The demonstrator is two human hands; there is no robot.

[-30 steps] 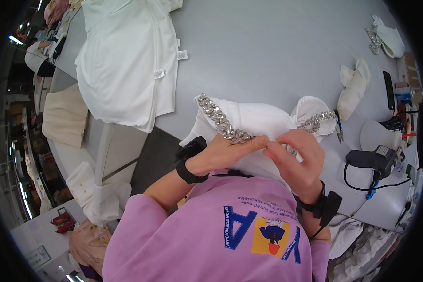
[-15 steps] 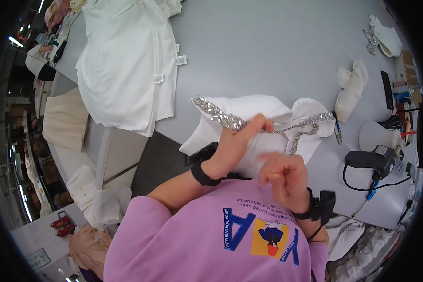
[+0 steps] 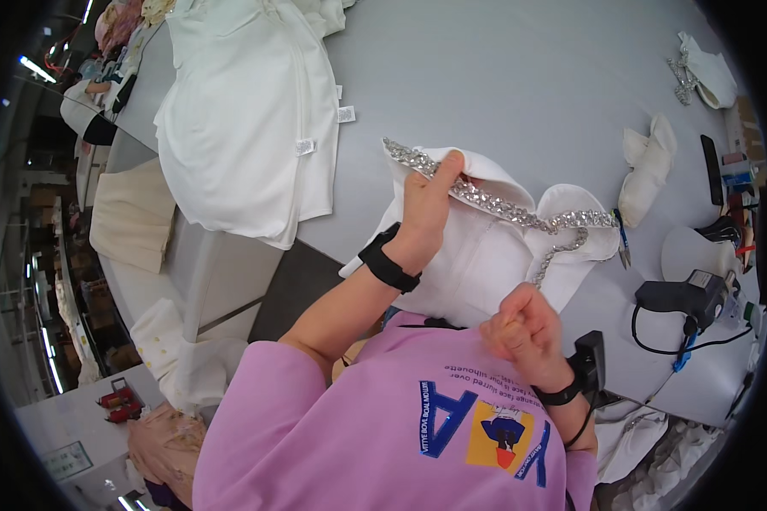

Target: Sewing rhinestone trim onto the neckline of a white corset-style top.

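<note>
A white garment (image 3: 460, 272) with a silver rhinestone trim (image 3: 494, 204) along its upper edge lies in front of me on the grey table. My left hand (image 3: 426, 204) is closed on the trimmed edge, thumb on top and fingers underneath, lifting that part. Close to my chest, just below the garment's near side, my right hand (image 3: 524, 332) is curled in a pinch. Whatever sits between its fingertips, perhaps nothing, is too small to make out. A shorter rhinestone strand (image 3: 562, 253) branches off the trim down the garment.
Larger white garments (image 3: 239, 119) with small tags spread at the left of the grey table (image 3: 477, 68). To the right are blue-handled snips (image 3: 623, 238), a rolled white piece (image 3: 646, 170), a black corded device (image 3: 682, 296) and another trimmed white piece (image 3: 709, 75).
My left hand has shifted up and raised the trimmed edge, so more of the trim shows. My right hand has drawn back slightly from the garment toward my body.
</note>
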